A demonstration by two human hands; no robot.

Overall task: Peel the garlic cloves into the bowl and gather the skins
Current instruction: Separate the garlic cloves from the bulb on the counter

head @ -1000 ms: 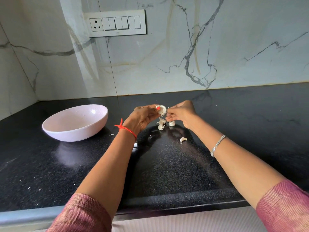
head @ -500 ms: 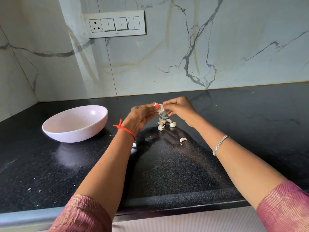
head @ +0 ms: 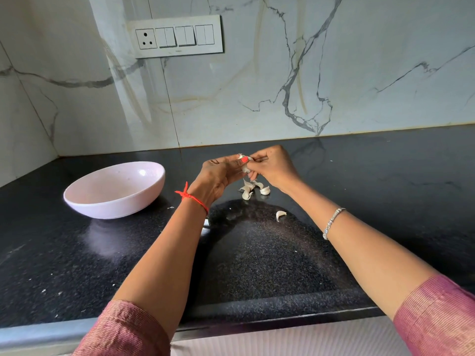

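With fingers (head: 259, 160) of left hand (head: 218, 173) and right hand (head: 275, 168), pinched one garlic clove (head: 245, 168) above the worktop (head: 385, 176). Probably needed skin tugged from the tip, then a drop into the bowl (head: 110, 206) at nine o'clock.

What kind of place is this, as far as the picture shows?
Most likely a home kitchen: a black speckled stone countertop, a marble-look wall with a switch and socket panel, and a pink bowl beside loose garlic cloves on the counter.
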